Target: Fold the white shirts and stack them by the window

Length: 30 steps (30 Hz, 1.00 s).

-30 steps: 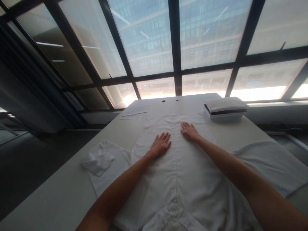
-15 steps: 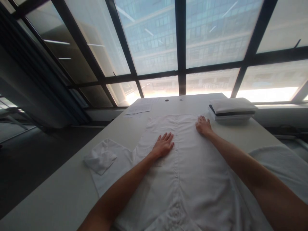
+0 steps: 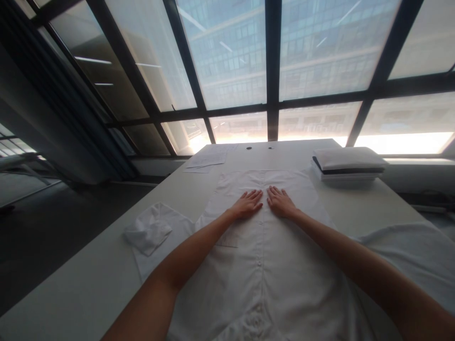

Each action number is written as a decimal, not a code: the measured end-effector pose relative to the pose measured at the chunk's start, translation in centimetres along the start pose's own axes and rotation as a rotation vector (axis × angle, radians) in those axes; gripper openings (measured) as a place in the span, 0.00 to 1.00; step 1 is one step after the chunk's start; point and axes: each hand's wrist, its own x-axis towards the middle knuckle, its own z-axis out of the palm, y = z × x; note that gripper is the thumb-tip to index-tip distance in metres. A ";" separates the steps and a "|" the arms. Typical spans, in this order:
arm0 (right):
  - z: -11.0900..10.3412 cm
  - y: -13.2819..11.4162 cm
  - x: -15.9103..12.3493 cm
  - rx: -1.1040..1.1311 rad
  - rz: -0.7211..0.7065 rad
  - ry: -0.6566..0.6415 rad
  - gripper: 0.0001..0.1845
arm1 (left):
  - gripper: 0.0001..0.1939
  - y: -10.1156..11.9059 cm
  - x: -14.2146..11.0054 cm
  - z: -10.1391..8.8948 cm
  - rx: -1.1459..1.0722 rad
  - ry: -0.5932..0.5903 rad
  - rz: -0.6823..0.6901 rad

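Note:
A white button-up shirt [image 3: 241, 265] lies front side up, its collar end nearest me and its hem toward the window. Its left sleeve [image 3: 152, 232] is bunched at the cuff, while the right sleeve [image 3: 408, 255] spreads out partly behind my forearm. My left hand [image 3: 247, 203] rests flat on the cloth just left of the button placket, fingers stretched out. Close beside it, on the other side of the placket, my right hand [image 3: 280, 201] also lies flat with fingers extended. Neither hand holds anything.
The shirt is on a white table [image 3: 71, 279]. Folded garments [image 3: 350, 163] are stacked at the far right. Sheets of paper [image 3: 206, 158] lie at the far left, and a dark round grommet [image 3: 249, 148] sits near the back edge. Tall windows [image 3: 227, 61] rise behind.
My right hand has moved left from the shirt's right edge to the placket, beside my left hand. The left hand has shifted slightly forward and right. The view has turned a little.

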 end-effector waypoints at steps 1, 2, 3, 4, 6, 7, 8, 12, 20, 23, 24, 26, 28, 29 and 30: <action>0.0 0.0 0.0 -0.001 -0.002 -0.001 0.33 | 0.33 -1.2 0.2 -0.1 0.005 -0.003 -0.029; -0.1 0.1 0.0 -0.001 -0.003 -0.002 0.33 | 0.32 -2.6 0.3 -0.3 0.010 -0.009 -0.069; -0.1 0.1 -0.1 0.001 -0.004 -0.003 0.33 | 0.32 -4.2 0.2 -0.5 0.013 -0.015 -0.117; -0.1 0.0 -0.1 0.002 -0.006 -0.003 0.33 | 0.32 -5.8 0.2 -0.7 0.019 -0.021 -0.170; 0.0 0.0 -0.2 0.005 -0.006 -0.004 0.34 | 0.32 -8.9 -0.1 -1.2 0.028 -0.026 -0.279; 0.0 0.0 -0.2 0.005 -0.005 -0.002 0.34 | 0.32 -10.3 -0.3 -1.6 0.038 -0.028 -0.333; 0.0 -0.1 -0.2 0.007 -0.004 0.000 0.34 | 0.33 -11.5 -0.4 -1.9 0.046 -0.032 -0.389; -0.3 -0.3 -0.2 0.016 0.002 -0.004 0.34 | 0.34 -14.1 0.0 -3.4 0.064 -0.042 -0.546; -0.4 -0.5 -0.4 0.012 0.008 0.004 0.34 | 0.32 -5.6 4.5 -1.3 0.051 0.043 -0.174; -0.2 -0.4 -0.4 0.004 -0.002 0.015 0.34 | 0.34 -2.2 5.0 0.2 0.024 0.045 0.048; -0.2 -0.4 -0.4 -0.001 -0.002 0.016 0.34 | 0.34 -1.7 5.0 0.4 0.018 0.041 0.071; -0.2 -0.4 -0.4 -0.010 0.003 0.010 0.34 | 0.34 -2.0 4.9 0.4 0.004 0.026 0.081; -0.2 -0.4 -0.4 -0.012 0.006 0.000 0.34 | 0.35 -3.5 5.1 0.0 -0.009 0.001 0.077; -0.2 -0.4 -0.4 -0.010 0.006 -0.002 0.34 | 0.35 -4.5 5.3 -0.2 -0.011 -0.007 0.068; -0.2 -0.4 -0.4 -0.008 0.004 -0.001 0.34 | 0.35 -5.8 5.6 -0.5 -0.010 -0.011 0.050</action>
